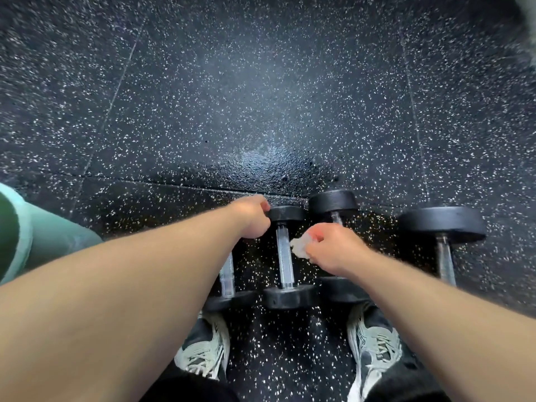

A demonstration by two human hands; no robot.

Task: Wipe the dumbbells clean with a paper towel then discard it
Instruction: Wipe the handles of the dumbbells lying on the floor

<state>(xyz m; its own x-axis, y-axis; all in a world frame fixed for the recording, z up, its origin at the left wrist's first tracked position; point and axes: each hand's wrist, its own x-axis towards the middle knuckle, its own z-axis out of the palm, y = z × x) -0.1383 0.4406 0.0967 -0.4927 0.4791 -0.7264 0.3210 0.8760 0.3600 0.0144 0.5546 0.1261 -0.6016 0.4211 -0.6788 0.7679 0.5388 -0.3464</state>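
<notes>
The black rubber floor (261, 97), flecked with white, carried four black round-headed dumbbells (290, 297) with bare steel handles. They lay side by side with their handles pointing away from the person, probably so each could be reached in turn from one stance. Grey-and-white laced shoes (374, 349) stood just behind the near heads. The far-right dumbbell (443, 224) lay apart from both hands.

The left hand (252, 217) sat at the far head of the second dumbbell (284, 256) from the left. Its fingers were curled against the rim, seemingly gripping it to stop it rolling under the wipe. The right hand (333, 248), hanging over the third dumbbell (333, 201), pinched a crumpled white paper towel (300, 246) in clenched fingers. The wad was just beside the second dumbbell's steel handle; whether it touched the metal could not be told. By the look of it, the wiping was in hand and the discarding not yet done.
</notes>
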